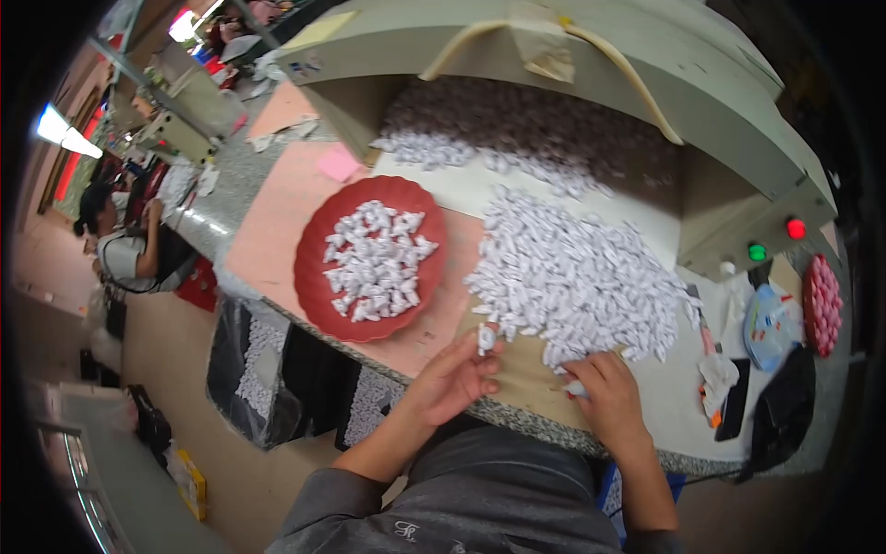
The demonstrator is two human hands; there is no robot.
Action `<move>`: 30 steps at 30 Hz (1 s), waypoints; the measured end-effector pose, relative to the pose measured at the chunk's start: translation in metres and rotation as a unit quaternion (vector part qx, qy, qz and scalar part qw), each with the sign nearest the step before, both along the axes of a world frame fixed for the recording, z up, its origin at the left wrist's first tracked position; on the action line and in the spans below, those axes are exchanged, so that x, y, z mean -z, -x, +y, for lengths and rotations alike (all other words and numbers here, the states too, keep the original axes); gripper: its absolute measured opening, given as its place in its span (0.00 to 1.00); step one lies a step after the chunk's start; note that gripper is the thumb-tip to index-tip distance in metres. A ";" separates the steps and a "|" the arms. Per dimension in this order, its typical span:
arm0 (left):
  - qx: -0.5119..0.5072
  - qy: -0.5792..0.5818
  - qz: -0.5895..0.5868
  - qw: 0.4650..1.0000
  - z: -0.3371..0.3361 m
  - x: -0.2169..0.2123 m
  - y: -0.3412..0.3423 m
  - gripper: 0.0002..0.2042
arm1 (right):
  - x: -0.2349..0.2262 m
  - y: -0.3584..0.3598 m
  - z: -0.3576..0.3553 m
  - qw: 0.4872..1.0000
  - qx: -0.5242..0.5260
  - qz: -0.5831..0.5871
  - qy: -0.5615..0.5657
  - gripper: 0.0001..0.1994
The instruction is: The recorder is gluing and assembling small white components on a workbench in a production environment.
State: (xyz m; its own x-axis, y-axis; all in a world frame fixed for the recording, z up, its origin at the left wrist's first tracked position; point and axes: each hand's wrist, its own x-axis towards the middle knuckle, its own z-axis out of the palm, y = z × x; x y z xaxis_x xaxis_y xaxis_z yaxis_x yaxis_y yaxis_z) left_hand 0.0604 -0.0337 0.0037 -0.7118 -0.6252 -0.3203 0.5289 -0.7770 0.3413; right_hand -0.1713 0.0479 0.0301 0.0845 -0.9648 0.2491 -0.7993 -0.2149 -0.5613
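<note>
Between the thumb and fingertips of my left hand [452, 377] is a small white piece [486, 341], its other fingers half curled. My right hand [605, 399] is closed around a pale, slim tool [576, 388] with a narrow tip pointing left; its exact kind is hard to make out. Just beyond both hands spreads a large heap of small white pieces [577, 277] on the table. To the left, a red scalloped plate [312, 277] holds many similar white pieces.
A grey metal housing [738, 120] arches over more pieces at the back, with red and green lights. At right lie a black phone [733, 400], a black bag [783, 406] and a red dish of pink pieces [821, 305]. Black-lined bins stand lower left; another person [129, 245] sits far left.
</note>
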 end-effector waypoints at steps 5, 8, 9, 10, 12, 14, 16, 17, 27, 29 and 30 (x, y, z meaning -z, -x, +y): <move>-0.003 0.017 -0.010 1.000 0.004 -0.004 0.001 0.16 | -0.001 -0.002 0.013 1.000 -0.004 -0.012 0.000 0.16; 0.004 0.031 -0.023 0.999 0.006 -0.006 0.004 0.16 | 0.000 -0.005 0.011 1.000 -0.005 -0.016 0.014 0.15; 0.007 0.029 -0.014 0.999 0.008 -0.005 0.005 0.16 | 0.000 -0.006 0.010 1.000 0.007 -0.017 -0.002 0.16; 0.012 0.028 -0.005 1.000 0.008 -0.004 0.006 0.16 | -0.001 -0.007 0.008 1.000 0.021 -0.017 -0.017 0.16; 0.010 0.028 -0.007 1.000 0.012 -0.003 0.008 0.17 | -0.003 -0.007 0.008 0.999 0.021 -0.006 -0.028 0.16; 0.013 0.027 -0.007 1.000 0.011 -0.003 0.009 0.17 | -0.007 -0.007 0.008 0.999 0.025 0.006 -0.042 0.17; 0.023 0.018 0.015 0.999 0.011 0.001 0.013 0.17 | -0.013 -0.006 0.011 0.997 0.037 -0.009 -0.074 0.16; 0.030 0.011 0.021 0.999 0.011 0.002 0.014 0.17 | -0.011 -0.007 0.012 0.996 0.045 -0.003 -0.080 0.16; 0.080 0.080 -0.029 0.993 0.030 0.000 0.042 0.14 | -0.031 -0.016 0.024 0.837 0.166 -0.497 -0.156 0.09; 0.080 0.109 -0.052 0.989 0.032 0.004 0.043 0.13 | -0.031 -0.017 0.025 0.858 0.147 -0.471 -0.140 0.08; 0.085 0.105 -0.049 0.990 0.033 0.006 0.045 0.13 | -0.029 -0.015 0.026 0.858 0.153 -0.469 -0.141 0.08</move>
